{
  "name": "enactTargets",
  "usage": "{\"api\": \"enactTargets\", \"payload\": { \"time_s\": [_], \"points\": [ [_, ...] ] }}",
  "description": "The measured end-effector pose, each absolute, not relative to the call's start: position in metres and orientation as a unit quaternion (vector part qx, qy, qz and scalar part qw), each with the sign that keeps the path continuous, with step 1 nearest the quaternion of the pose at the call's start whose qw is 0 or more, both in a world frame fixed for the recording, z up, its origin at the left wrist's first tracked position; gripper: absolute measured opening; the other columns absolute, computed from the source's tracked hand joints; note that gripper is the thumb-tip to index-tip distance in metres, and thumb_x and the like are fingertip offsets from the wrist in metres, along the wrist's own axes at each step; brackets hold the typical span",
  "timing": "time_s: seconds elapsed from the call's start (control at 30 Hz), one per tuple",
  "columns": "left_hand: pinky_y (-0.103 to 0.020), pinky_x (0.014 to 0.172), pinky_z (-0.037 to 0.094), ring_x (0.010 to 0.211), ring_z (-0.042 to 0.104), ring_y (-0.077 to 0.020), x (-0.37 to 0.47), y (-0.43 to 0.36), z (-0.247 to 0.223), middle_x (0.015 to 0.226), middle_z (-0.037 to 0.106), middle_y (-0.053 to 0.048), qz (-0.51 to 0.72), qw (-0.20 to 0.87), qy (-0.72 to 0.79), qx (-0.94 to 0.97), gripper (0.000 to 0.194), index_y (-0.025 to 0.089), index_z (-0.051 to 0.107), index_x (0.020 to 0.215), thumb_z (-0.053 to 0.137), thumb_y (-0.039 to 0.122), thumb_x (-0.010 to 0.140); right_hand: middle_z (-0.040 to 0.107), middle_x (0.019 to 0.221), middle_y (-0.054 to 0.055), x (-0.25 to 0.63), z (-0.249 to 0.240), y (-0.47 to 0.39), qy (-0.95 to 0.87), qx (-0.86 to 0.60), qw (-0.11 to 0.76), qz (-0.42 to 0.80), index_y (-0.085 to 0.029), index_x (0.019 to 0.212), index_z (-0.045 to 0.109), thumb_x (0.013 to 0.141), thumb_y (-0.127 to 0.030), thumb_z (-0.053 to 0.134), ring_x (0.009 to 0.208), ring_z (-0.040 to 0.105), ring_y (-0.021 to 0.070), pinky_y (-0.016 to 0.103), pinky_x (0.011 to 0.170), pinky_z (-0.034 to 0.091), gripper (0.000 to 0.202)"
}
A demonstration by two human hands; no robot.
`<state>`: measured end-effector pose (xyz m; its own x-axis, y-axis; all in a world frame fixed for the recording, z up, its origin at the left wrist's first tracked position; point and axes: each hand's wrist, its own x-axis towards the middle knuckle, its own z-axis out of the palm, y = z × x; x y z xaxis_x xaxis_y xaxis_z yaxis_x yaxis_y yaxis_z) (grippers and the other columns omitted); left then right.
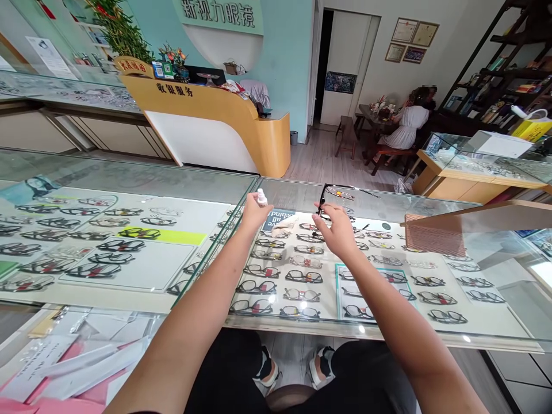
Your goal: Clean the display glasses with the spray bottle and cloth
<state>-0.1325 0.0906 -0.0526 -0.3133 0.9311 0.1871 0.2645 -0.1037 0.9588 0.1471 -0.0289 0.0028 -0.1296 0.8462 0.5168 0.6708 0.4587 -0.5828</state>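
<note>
My left hand (255, 214) is wrapped round a small white bottle (261, 197), upright above the far part of the glass display case (297, 192). To its right, my right hand (338, 230) grips a pair of dark-framed eyeglasses (323, 198) by one side, with a thin temple reaching out to the right. Between and just below the hands, a crumpled beige cloth (284, 226) lies by a dark printed card (276, 218). Under the glass, several rows of eyeglasses (304, 276) are laid out.
A wooden stand with a ribbed brown block (434, 234) is on the case at the right. Another case (107, 224) adjoins at the left. Beyond are a yellow counter (271, 141) and a seated person (409, 123). Papers (73, 356) lie at the lower left.
</note>
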Motion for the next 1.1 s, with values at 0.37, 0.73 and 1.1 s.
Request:
{"api": "enactTargets", "payload": {
  "time_s": [0.37,0.73,1.1],
  "points": [
    [-0.033,0.069,0.054,0.077,0.059,-0.0180,-0.110,0.067,-0.011,0.086,0.060,0.001,0.564,0.487,0.490,0.452,0.038,0.025,0.060,0.096,0.079,0.034,0.064,0.076,0.139,0.018,0.146,0.011,-0.032,-0.748,-0.481,0.441,0.119,-0.020,0.137,0.072,0.114,-0.045,0.050,0.126,0.069,0.0356,0.053,0.114,0.051,0.040],
    [-0.032,0.044,0.028,0.050,0.036,-0.0169,-0.089,0.018,0.033,0.053,0.030,0.000,0.429,0.698,0.278,0.502,0.093,0.026,0.045,0.058,0.032,0.118,0.070,0.077,0.131,0.013,0.137,0.020,-0.048,-0.768,-0.416,0.434,0.222,-0.023,0.129,0.070,0.118,-0.052,0.040,0.121,0.071,0.0283,0.045,0.110,0.054,0.044],
    [-0.032,0.054,0.043,0.056,0.050,-0.0149,-0.064,0.015,0.012,0.061,0.053,-0.002,0.442,0.609,0.314,0.579,0.075,0.022,0.058,0.063,0.062,0.095,0.079,0.076,0.111,0.007,0.133,0.030,-0.055,-0.783,-0.371,0.396,0.304,-0.026,0.125,0.076,0.118,-0.054,0.041,0.110,0.070,0.0267,0.042,0.103,0.054,0.045]
  ]
}}
